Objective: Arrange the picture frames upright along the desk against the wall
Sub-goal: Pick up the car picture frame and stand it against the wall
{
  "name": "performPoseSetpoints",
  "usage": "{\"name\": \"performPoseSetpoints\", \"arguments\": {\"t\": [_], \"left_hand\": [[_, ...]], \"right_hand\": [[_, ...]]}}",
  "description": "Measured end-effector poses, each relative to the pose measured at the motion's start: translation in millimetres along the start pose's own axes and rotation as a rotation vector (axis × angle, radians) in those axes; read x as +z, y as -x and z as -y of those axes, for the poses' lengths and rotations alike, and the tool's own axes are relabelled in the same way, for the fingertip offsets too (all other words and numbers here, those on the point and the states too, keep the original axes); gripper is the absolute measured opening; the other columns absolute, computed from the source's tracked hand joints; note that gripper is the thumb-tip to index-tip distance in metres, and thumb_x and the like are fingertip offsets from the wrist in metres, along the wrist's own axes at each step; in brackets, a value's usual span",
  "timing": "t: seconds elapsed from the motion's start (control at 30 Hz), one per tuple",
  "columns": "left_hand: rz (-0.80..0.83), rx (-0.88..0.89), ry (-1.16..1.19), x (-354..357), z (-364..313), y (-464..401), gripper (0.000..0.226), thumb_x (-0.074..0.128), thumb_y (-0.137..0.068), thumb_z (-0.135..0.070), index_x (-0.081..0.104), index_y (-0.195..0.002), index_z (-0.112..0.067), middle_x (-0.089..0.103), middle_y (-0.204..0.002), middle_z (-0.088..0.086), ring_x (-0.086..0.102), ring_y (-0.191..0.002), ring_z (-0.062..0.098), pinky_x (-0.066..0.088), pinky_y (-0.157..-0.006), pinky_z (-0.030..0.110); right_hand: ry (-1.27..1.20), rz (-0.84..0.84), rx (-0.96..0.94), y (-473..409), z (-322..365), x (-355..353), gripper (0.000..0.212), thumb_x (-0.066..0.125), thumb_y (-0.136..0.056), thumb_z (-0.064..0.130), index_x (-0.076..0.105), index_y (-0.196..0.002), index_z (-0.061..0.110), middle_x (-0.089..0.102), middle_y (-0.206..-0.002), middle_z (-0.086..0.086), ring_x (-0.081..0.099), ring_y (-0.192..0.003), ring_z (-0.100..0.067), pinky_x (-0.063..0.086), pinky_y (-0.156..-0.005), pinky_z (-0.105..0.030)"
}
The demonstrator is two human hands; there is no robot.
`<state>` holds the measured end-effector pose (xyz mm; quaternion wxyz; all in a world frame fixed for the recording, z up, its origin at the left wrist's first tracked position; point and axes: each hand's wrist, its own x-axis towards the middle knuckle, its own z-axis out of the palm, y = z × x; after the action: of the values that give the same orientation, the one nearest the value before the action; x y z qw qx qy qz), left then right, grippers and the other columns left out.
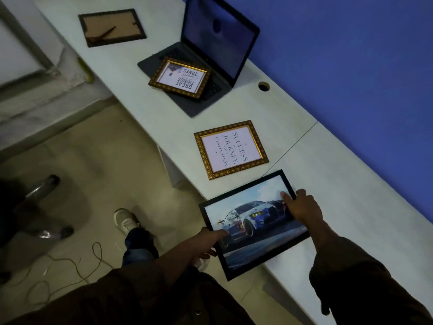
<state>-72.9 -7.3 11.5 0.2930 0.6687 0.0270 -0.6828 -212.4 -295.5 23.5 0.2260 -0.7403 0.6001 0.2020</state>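
A black-framed car picture (254,225) lies tilted at the desk's near edge, partly overhanging it. My left hand (208,240) grips its left edge, thumb on the glass. My right hand (302,205) holds its right edge near the top corner. A gold frame reading "Success is a journey" (230,150) lies flat on the white desk (339,184). Another gold frame reading "Great things" (181,77) rests on the laptop's keyboard. A dark frame (111,26) lies face down at the far end, its stand showing.
An open grey laptop (218,41) stands by the blue wall (351,55). A cable hole (264,86) sits in the desk behind it. On the floor are a loose cable (77,268), my shoe (125,220) and a chair base (44,207).
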Motion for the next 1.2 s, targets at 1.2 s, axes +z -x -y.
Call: {"name": "performPoseSetpoints", "arguments": {"t": [1.2], "left_hand": [[-0.66,0.758,0.39,-556,-194,161,0.031,0.065,-0.09,-0.04,0.064,-0.12,-0.031,0.072,-0.109,-0.009,0.068,-0.098,0.011,0.057,-0.083,0.031]], "right_hand": [[-0.385,-0.283,-0.682,78,597,-73,0.052,0.031,-0.105,0.046,0.07,-0.118,0.014,0.069,-0.122,-0.017,0.061,-0.115,-0.034,0.044,-0.093,-0.037]]}}
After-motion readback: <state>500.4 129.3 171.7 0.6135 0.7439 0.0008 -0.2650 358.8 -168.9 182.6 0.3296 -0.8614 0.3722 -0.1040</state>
